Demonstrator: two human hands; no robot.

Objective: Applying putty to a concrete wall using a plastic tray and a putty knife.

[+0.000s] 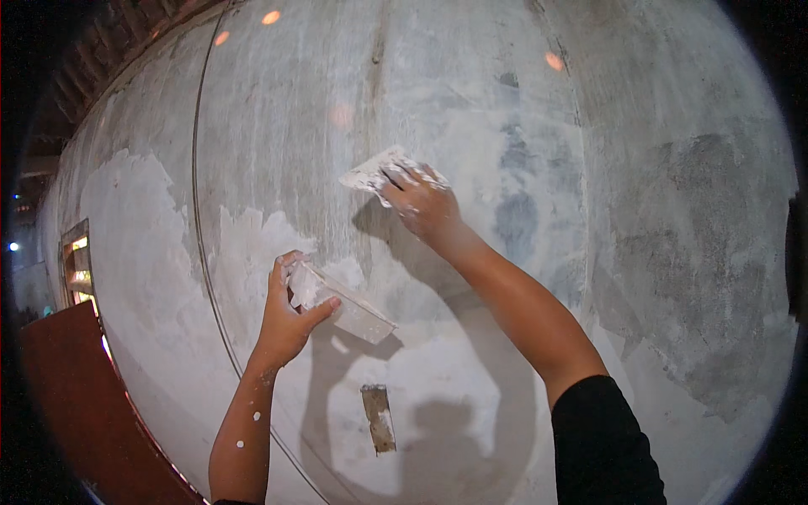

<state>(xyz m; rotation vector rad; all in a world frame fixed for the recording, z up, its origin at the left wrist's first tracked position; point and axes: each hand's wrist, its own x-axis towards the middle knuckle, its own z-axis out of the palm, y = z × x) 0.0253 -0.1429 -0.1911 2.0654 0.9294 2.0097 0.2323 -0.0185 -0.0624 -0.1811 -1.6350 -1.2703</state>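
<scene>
My right hand [420, 199], smeared with white paste, is shut on a flat paste-covered spreader [369, 172] at the grey wall [278, 145], upper middle. Lower and to the left, my left hand [293, 309] grips a narrow, straight-edged pale tool or holder [360, 315] with white paste on it; its exact kind cannot be told. White filler [259, 233] with ragged edges coats parts of the wall left of and below my hands. Bare grey plaster shows above it. White spots dot my left forearm.
A rectangular recess [379, 420] is cut in the wall below my hands. A dark cable [197, 158] runs down the wall at left. Further left are a small barred window opening [79, 268] and a red-brown panel [69, 391]. Roof beams show at upper left.
</scene>
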